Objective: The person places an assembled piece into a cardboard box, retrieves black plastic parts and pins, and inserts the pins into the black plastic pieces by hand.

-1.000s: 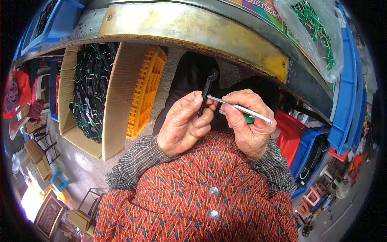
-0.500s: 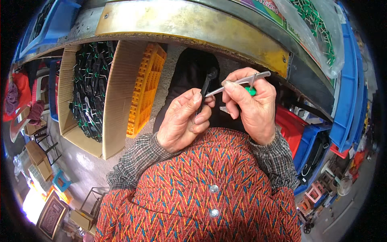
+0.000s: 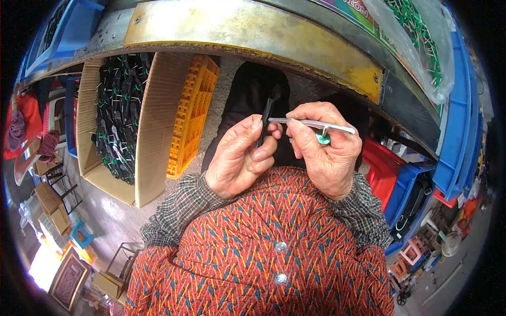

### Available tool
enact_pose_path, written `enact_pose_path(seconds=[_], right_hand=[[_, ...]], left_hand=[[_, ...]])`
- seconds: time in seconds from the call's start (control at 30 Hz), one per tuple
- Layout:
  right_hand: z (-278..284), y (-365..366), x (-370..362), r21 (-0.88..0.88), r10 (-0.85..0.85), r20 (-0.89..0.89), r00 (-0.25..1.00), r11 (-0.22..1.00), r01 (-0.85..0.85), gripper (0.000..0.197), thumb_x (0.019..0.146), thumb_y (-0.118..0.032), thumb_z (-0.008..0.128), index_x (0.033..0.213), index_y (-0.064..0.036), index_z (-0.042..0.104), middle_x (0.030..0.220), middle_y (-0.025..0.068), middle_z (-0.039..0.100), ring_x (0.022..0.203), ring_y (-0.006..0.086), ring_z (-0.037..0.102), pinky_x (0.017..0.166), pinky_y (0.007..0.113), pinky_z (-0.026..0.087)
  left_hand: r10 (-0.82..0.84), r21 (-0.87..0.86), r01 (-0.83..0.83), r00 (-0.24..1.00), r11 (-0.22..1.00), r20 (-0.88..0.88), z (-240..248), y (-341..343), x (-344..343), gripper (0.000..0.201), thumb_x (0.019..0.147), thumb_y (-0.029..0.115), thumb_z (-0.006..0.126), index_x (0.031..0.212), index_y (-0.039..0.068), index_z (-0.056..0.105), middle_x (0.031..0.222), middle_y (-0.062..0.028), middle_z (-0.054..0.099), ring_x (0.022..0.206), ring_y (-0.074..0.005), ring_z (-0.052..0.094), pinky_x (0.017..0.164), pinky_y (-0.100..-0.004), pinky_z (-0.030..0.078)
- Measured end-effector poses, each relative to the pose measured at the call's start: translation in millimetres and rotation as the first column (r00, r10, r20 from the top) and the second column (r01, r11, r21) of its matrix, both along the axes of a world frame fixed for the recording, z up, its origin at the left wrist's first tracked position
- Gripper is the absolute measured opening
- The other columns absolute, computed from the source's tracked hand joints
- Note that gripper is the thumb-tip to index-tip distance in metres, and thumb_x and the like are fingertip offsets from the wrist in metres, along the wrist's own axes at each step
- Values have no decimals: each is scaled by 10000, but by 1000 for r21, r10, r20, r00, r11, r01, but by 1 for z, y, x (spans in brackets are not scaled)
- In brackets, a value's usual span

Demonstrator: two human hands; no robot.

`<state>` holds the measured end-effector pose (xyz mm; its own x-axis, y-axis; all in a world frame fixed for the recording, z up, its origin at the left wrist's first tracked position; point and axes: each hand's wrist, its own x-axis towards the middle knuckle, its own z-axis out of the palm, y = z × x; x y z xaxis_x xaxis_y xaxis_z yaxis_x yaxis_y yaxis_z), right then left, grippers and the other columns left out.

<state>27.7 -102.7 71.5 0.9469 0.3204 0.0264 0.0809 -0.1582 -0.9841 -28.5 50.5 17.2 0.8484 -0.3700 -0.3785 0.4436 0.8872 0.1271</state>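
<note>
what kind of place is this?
Likely a small hand-assembly workshop. A cardboard box holds many black parts with green caps, stacked blue bins stand at the right, and the left hand and right hand join a black part and a metal rod.

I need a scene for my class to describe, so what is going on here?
A person in a red patterned top is working with both hands close to the chest. The left hand holds a slim black part upright, while the right hand holds a thin metal rod with a green piece, its tip at the black part. To the left a cardboard box holds many similar black-and-green pieces.
</note>
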Motion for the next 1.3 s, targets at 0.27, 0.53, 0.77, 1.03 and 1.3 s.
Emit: enact_pose_path(seconds=[0.27, 0.53, 0.77, 1.03, 1.3], right_hand=[[-1, 1, 7, -16, 17, -148, 989, 1000, -19, 70, 895, -43, 583, 869, 20, 596, 745, 47, 619, 628, 94, 596, 570, 233, 484], [-10, -3, 11, 196, -22, -369, 929, 975, 101, 91, 912, -80, 596, 923, 11, 591, 690, 28, 587, 505, 42, 501, 432, 190, 378], [-6, 1, 3, 25, -1, -102, 995, 1000, 4, 70, 892, -43, 600, 869, 22, 612, 758, 42, 616, 642, 99, 616, 585, 231, 489], [-6, -3, 12, 27, 7, -312, 950, 1000, 1, 78, 901, -66, 583, 885, 9, 594, 668, 37, 592, 541, 60, 543, 476, 206, 424], [-12, 2, 6, 39, -9, -136, 991, 999, 14, 77, 905, -66, 582, 891, 9, 592, 677, 26, 585, 523, 40, 513, 455, 199, 393]], left_hand=[[26, 63, -25, 999, 998, -27, -4, -2, -2, 178, 993, 203, 481, 1015, 29, 509, 997, -79, 547, 636, -60, 410, 471, -173, 319], [8, 43, -7, 1000, 999, -30, -6, -1, -1, 168, 983, 196, 501, 993, 28, 504, 993, -85, 547, 634, -60, 413, 475, -170, 320], [4, 33, -3, 1000, 999, -26, -7, -1, -2, 187, 991, 204, 487, 1017, 20, 503, 992, -81, 548, 631, -62, 411, 475, -173, 325], [16, 52, -14, 999, 999, -45, -13, -2, -4, 153, 982, 182, 504, 993, 30, 514, 985, -91, 556, 635, -68, 424, 475, -176, 329], [4, 43, -3, 999, 999, -32, -14, 0, -2, 185, 989, 198, 493, 1020, 19, 529, 969, -86, 562, 634, -61, 422, 479, -179, 333]])
